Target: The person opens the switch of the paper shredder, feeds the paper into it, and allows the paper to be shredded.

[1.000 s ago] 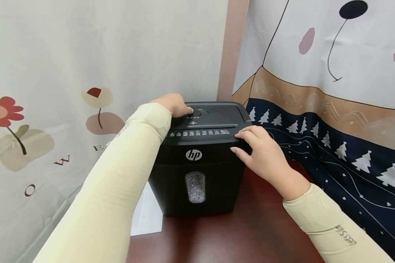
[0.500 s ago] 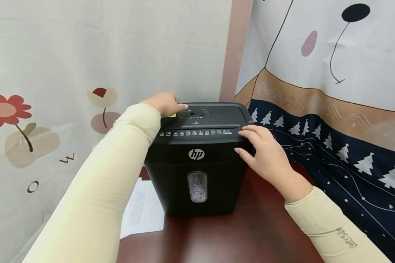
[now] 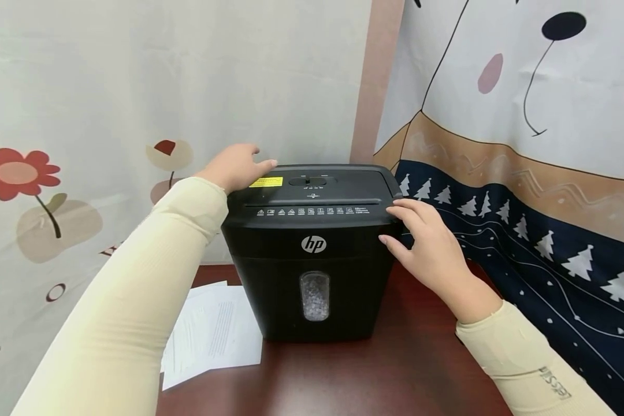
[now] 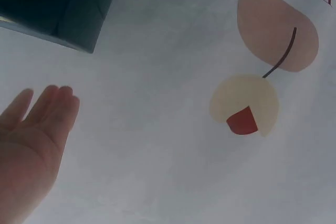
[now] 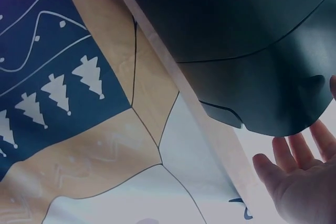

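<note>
A black paper shredder (image 3: 314, 289) with an hp logo stands upright on the table, its small front window (image 3: 315, 296) showing shredded paper. On its lid are a slider switch (image 3: 308, 181), a yellow label (image 3: 267, 182) and a paper slot. My left hand (image 3: 234, 167) is at the lid's back left corner, thumb over the edge; in the left wrist view its extended fingers (image 4: 52, 108) are apart from the casing. My right hand (image 3: 426, 242) is at the front right corner, index fingertip on the lid's edge. In the right wrist view its fingers (image 5: 286, 156) reach up under the casing's edge.
Printed paper sheets (image 3: 213, 332) lie on the dark red table (image 3: 322, 381) left of the shredder. A pale curtain (image 3: 270, 69) with flower prints hangs behind, and a navy cloth (image 3: 541, 271) with white trees hangs at the right.
My left hand has moved left from the slider switch to the lid's left corner, uncovering the switch, the yellow label and more of the papers. My right hand stays at the right corner.
</note>
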`<act>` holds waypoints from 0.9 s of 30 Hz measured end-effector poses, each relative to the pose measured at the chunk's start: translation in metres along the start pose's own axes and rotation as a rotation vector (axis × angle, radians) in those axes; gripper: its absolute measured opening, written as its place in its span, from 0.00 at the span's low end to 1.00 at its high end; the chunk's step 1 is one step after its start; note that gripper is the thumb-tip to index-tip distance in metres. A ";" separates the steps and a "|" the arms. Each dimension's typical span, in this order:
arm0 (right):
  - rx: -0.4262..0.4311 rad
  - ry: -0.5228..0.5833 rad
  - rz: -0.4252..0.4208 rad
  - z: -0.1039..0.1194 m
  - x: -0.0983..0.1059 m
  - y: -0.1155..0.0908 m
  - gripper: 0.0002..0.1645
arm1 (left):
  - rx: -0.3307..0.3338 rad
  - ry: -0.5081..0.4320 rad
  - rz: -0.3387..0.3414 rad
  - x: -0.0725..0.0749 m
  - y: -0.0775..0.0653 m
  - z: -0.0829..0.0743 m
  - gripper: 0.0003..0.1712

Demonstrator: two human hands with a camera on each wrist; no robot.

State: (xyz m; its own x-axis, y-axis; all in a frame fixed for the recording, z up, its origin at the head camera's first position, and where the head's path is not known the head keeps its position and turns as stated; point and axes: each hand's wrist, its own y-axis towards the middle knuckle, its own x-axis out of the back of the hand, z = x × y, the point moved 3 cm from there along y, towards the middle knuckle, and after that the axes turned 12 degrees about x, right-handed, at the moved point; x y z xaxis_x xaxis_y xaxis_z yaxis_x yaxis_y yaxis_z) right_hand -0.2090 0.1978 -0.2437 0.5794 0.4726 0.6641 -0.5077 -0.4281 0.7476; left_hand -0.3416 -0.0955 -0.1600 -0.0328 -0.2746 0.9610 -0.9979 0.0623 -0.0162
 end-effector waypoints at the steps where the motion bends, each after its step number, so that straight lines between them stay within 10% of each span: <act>1: 0.000 0.002 -0.001 -0.001 0.000 0.000 0.27 | -0.007 -0.010 -0.014 0.000 0.000 0.002 0.42; 12: -0.038 0.014 0.019 -0.003 -0.004 -0.003 0.27 | 0.015 -0.192 -0.143 0.001 -0.018 0.028 0.41; 27: -0.022 0.021 -0.009 -0.002 -0.005 -0.004 0.27 | 0.039 -0.213 -0.329 -0.017 -0.049 0.102 0.37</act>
State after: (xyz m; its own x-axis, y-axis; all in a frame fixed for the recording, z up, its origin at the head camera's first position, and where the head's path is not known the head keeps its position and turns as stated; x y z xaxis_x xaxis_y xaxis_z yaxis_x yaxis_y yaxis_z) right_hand -0.2116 0.1987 -0.2504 0.5709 0.4924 0.6570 -0.5162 -0.4070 0.7536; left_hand -0.2978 -0.1916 -0.2035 0.2827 -0.4671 0.8378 -0.9582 -0.0977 0.2688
